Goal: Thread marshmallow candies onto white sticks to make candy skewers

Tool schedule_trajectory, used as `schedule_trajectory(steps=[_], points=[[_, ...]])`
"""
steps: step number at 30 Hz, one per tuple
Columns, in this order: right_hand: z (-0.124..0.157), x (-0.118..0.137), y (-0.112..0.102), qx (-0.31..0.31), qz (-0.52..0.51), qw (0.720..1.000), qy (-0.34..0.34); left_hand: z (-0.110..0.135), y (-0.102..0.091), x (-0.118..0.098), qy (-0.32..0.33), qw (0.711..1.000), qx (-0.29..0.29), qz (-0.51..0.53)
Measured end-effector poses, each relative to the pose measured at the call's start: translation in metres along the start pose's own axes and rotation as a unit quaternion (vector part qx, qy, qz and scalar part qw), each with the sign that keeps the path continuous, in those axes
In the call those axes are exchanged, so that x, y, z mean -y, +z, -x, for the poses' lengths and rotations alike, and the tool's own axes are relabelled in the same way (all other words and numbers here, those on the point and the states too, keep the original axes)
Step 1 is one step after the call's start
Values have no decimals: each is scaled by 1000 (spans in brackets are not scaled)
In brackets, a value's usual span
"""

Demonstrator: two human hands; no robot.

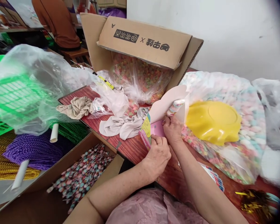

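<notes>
A pink and yellow printed cardboard package (156, 128) stands before me, its scalloped pale inner side (164, 104) turned up. My left hand (157, 154) has its fingers closed on the near pink edge. My right hand (174, 129) is beside it, fingers bent and pressed on the package's inside. A small clear packet of pastel pieces (176, 107) leans against the pale card just above my right hand's fingers; whether they touch it I cannot tell. The fingertips of both hands are partly hidden.
Behind stands an open carton (140, 40) with bagged candies. A yellow wavy bowl (214, 121) rests on a large bag of marshmallows (249, 115) at right. Rags (121, 126) lie left of my hands. Below left are a box of beaded sticks (84, 171) and purple cords (35, 147).
</notes>
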State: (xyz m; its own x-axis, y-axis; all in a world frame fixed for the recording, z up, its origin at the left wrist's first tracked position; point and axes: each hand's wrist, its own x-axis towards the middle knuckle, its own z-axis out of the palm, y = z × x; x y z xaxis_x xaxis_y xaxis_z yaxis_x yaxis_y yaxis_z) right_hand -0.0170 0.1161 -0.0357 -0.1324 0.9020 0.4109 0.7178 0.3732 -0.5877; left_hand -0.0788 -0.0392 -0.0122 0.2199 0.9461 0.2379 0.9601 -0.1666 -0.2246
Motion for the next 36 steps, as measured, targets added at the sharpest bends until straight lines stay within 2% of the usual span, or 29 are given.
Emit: schedule_trajectory(steps=[6, 9, 11, 14, 18, 20, 22, 25, 29, 36], points=[[1, 8, 0, -26, -33, 999, -6, -3, -1, -1, 5, 1000, 3, 7], [13, 18, -13, -50, -96, 994, -16, -1, -1, -1, -2, 1000, 7, 16], [25, 25, -32, -77, -141, 987, -12, 3, -2, 3, 2, 1000, 14, 24], [43, 29, -76, -134, -205, 969, 6, 8, -11, 18, 8, 997, 41, 60], [67, 13, -128, -224, -313, 920, 73, -9, -32, 38, -7, 987, 103, 127], [84, 1, -139, -200, -336, 911, 128, -27, -40, 42, -34, 981, 134, 139], [104, -9, -141, -123, -351, 914, 162, -45, -43, 42, -64, 975, 162, 139], [132, -19, -138, -31, -348, 924, 152, -64, -40, 39, -103, 965, 199, 133], [154, -32, -137, 11, -346, 931, 114, -74, -31, 37, -140, 955, 224, 132], [161, -51, -139, 47, -344, 934, 83, -79, -27, 32, -178, 948, 224, 141]])
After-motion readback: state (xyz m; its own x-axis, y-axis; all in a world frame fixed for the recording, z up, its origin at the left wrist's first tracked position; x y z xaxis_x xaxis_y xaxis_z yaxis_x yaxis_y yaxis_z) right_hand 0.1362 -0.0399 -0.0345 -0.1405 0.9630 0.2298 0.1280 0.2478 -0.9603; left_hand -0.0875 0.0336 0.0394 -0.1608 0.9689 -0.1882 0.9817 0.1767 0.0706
